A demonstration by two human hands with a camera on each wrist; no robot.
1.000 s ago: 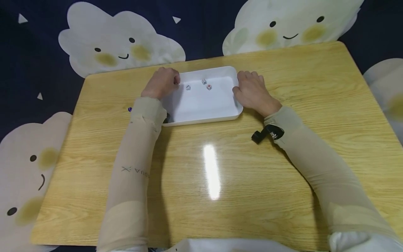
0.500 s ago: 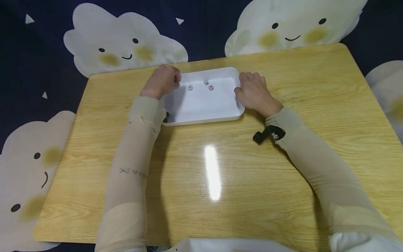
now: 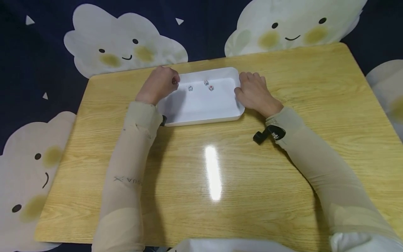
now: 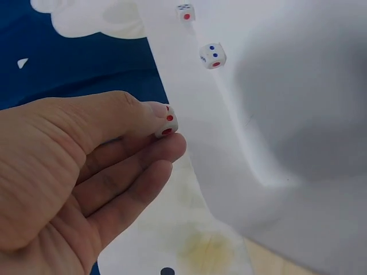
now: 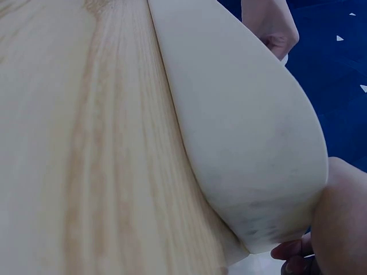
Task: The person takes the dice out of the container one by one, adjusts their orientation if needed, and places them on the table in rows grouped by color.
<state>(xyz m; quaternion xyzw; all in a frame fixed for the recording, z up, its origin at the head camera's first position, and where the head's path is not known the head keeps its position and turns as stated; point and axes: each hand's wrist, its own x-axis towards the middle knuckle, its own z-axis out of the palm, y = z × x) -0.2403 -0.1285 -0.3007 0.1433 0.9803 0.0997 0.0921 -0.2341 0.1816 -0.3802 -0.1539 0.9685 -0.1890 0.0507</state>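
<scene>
Behind everything hangs a dark blue cloth backdrop (image 3: 206, 31) printed with smiling white clouds. In front of it stands a pale yellow wood-grain table (image 3: 189, 213), and across that reach the person's arms in beige fabric sleeves (image 3: 129, 168). Between the arms sits a shallow, white, rectangular tray with rounded corners (image 3: 207, 105). The right hand (image 3: 255, 95) grips the tray's right end, its thumb at the rim and fingertips tucked below. The left hand (image 3: 158, 84) is at the far left corner, pinching a white cube die with red spots (image 4: 168, 125). That die lies between thumb and forefinger, right at the tips, close to the rim; whether they touch I can't tell. Three small white spotted dice (image 3: 211, 88) lie inside the tray, toward its far side, apart from the fingers.
</scene>
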